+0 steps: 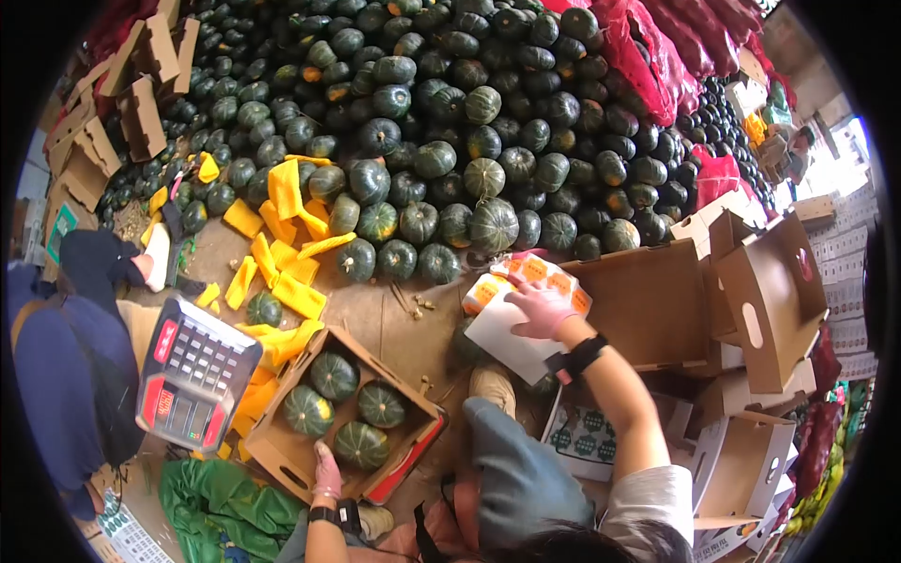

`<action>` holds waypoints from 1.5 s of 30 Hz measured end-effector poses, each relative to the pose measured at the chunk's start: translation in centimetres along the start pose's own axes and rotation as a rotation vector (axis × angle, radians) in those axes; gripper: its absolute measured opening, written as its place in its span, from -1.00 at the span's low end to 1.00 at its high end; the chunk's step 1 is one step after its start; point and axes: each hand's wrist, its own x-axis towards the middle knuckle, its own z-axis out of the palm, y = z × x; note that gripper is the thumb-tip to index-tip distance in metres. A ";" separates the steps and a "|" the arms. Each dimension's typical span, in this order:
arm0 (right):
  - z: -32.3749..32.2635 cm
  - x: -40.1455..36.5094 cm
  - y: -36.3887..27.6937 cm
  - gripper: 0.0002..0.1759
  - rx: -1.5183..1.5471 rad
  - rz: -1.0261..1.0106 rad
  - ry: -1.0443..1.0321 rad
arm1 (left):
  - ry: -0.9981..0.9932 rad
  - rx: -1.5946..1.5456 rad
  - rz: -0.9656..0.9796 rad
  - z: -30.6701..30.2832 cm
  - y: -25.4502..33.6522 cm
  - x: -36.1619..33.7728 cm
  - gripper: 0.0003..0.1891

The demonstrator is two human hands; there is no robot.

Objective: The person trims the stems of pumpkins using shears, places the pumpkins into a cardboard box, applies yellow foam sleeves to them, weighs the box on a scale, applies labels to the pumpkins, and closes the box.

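Observation:
My left hand, in a thin pink glove, grips the near wall of an open cardboard box. Inside the box are several dark green pumpkins. My right hand, also gloved, lies with fingers spread over sheets of orange stickers and a white sheet of paper. Beneath that sheet, a pumpkin is partly covered. Left of the box stands a scale's keypad and display unit with lit red digits.
A large heap of green pumpkins fills the back. Yellow foam sleeves litter the floor. Cardboard boxes stack up on the right. A person in blue sits at the left, near a green sack.

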 end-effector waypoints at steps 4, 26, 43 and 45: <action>6.2 8.6 -0.3 -0.49 0.060 0.077 0.319 | 0.009 -0.077 -0.069 0.9 2.6 -1.1 -0.13; 1.0 12.3 3.6 -0.54 1.790 0.060 0.585 | 0.029 -0.253 -0.220 0.3 5.1 -2.8 -0.15; -17.5 -23.8 -24.2 -0.40 1.043 -0.798 0.072 | -0.238 -0.431 1.111 6.3 17.1 -39.9 -0.31; -15.9 -29.2 -24.4 -0.37 0.985 -0.810 0.147 | -0.157 -0.346 1.244 7.9 12.9 -42.5 -0.31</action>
